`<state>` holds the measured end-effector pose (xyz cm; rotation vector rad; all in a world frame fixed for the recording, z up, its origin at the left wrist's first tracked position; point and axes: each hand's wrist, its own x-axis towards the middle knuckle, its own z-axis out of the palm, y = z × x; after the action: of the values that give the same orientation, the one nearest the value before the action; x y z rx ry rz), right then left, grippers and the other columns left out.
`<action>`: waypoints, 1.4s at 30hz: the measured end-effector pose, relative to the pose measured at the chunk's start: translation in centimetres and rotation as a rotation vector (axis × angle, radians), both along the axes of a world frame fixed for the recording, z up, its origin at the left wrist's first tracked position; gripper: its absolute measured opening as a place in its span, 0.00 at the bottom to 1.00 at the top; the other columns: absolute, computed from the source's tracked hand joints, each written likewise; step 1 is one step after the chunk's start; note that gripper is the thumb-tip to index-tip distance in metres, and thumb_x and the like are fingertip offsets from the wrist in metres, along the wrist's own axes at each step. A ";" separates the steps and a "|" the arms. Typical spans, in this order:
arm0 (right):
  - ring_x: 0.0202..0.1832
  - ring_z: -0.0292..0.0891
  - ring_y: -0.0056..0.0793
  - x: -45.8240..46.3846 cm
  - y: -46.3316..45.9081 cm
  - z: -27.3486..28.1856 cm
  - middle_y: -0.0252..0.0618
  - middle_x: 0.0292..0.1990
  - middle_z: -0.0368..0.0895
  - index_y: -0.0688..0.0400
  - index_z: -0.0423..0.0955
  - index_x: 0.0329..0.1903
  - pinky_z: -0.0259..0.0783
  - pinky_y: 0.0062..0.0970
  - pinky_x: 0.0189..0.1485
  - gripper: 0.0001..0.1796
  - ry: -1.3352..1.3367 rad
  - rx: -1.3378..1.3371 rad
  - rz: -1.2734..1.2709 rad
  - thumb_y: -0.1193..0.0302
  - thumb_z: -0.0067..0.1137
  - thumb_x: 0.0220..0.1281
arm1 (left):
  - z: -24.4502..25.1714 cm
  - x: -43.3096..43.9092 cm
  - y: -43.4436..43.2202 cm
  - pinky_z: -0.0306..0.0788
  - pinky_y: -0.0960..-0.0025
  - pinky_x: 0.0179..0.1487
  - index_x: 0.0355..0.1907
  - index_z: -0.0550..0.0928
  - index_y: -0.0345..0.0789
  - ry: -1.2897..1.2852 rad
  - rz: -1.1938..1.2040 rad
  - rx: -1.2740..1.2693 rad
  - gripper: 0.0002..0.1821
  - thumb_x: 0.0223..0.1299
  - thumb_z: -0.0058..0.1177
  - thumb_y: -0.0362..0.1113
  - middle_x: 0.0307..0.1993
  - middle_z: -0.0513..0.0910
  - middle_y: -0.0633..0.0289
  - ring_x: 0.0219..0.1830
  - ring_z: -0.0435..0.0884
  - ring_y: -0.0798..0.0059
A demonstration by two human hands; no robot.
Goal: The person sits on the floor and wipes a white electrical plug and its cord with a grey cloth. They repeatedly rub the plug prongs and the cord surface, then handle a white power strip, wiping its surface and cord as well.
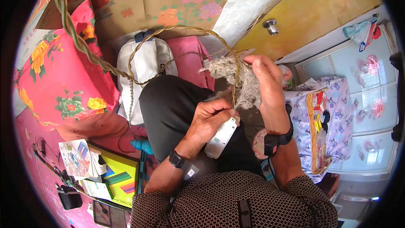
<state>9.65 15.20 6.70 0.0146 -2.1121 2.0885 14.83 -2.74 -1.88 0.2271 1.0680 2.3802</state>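
Note:
My left hand (210, 122) grips the end of a white plastic casing (221, 137), which looks like a power strip turned face down. A brown twisted electrical cord (180, 27) runs from my left fingertips, loops over my lap and rises to the upper left. With my right hand (269, 84), I hold a frayed grey rag (248, 85) against the cord, just above the left hand. The rag's fibres hang loose at its edges. Both hands are over my dark trousers (171, 110); the left fingers hide where cord and casing meet.
A white backpack (128, 53) and a red floral pillow (72, 79) are on the left. Lower down, a yellow-green box (121, 171) bears papers. To the right, a woven basket (311, 136) of small items sits on patterned cloth (338, 110). A door knob (271, 26) is ahead.

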 end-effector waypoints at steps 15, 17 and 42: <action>0.48 0.81 0.22 6.3 1.3 2.8 0.36 0.47 0.88 0.65 0.85 0.50 0.75 0.25 0.52 0.08 0.047 0.393 -0.091 0.75 0.63 0.76 | -1.0 0.0 1.0 0.79 0.76 0.43 0.43 0.88 0.29 0.032 0.018 0.057 0.06 0.80 0.58 0.26 0.37 0.90 0.65 0.38 0.86 0.85; 0.45 0.83 0.29 6.9 0.7 2.3 0.42 0.47 0.86 0.66 0.83 0.49 0.78 0.27 0.49 0.09 0.201 0.571 0.181 0.78 0.66 0.69 | -1.3 0.0 1.2 0.77 0.78 0.43 0.46 0.89 0.29 0.057 0.067 0.028 0.07 0.79 0.57 0.24 0.37 0.89 0.67 0.38 0.83 0.87; 0.46 0.81 0.20 7.3 2.1 0.1 0.44 0.46 0.88 0.70 0.79 0.59 0.78 0.25 0.50 0.18 -0.136 0.556 0.220 0.81 0.63 0.68 | -1.9 0.1 2.0 0.70 0.65 0.36 0.37 0.81 0.29 0.552 0.261 -0.263 0.04 0.66 0.61 0.20 0.29 0.77 0.58 0.30 0.75 0.68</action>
<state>16.98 17.27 6.81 0.1871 -2.8188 1.5626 14.92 -0.76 -3.79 0.7171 1.7403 2.4248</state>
